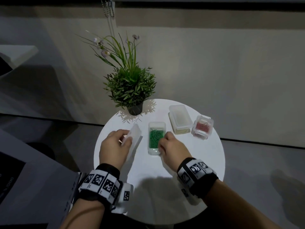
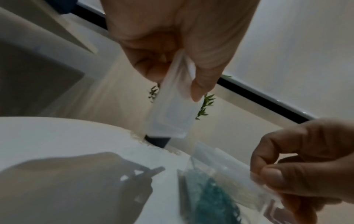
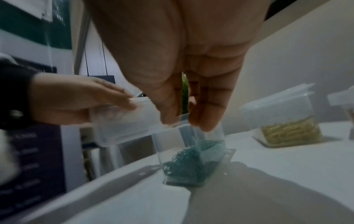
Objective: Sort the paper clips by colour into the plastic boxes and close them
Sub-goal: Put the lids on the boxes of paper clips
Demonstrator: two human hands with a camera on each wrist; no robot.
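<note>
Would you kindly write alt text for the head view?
A person's left hand holds a clear lid beside an open box of green paper clips, gripped by the right hand, on a round white table. Behind stand a lidded box, a smaller lidded box and a potted plant.

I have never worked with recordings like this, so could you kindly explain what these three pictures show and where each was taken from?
There is no machine: these are a person's two bare hands, each wrist wearing a marker band and a small camera. The large picture comes from a head camera looking down; the other two look along each hand at its fingers. On the round white table stand a potted plant, a lidded box of yellowish clips, a lidded box of red clips and an open box of green clips. The left hand holds a clear lid tilted beside that box; the right hand pinches the open box's rim.
</note>
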